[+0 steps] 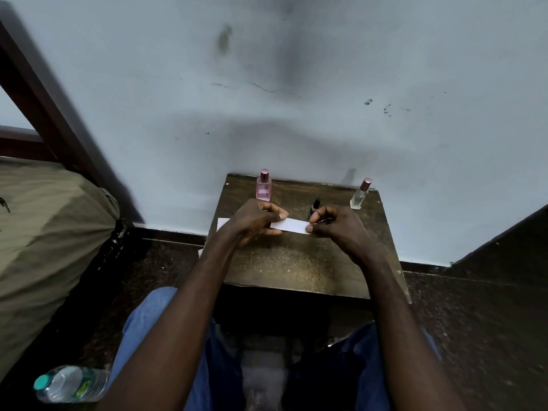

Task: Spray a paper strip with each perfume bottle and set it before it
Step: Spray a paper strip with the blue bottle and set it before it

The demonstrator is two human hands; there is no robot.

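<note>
Three perfume bottles stand along the back of a small dark wooden table [299,262]. The pink bottle [263,187] is at the left, a dark bottle [314,208] in the middle, and a clear bottle with a pink cap [359,194] at the right. I hold a white paper strip [292,225] level above the table, in front of the dark bottle. My left hand [255,222] pinches its left end and my right hand [338,229] pinches its right end. More white paper [222,223] shows on the table behind my left hand.
The table stands against a pale blue wall [296,99]. An olive bag [50,226] fills the left side, below a dark wooden frame [44,108]. A plastic water bottle [71,384] lies on the dark floor at the lower left. My knees in blue trousers sit under the table's front edge.
</note>
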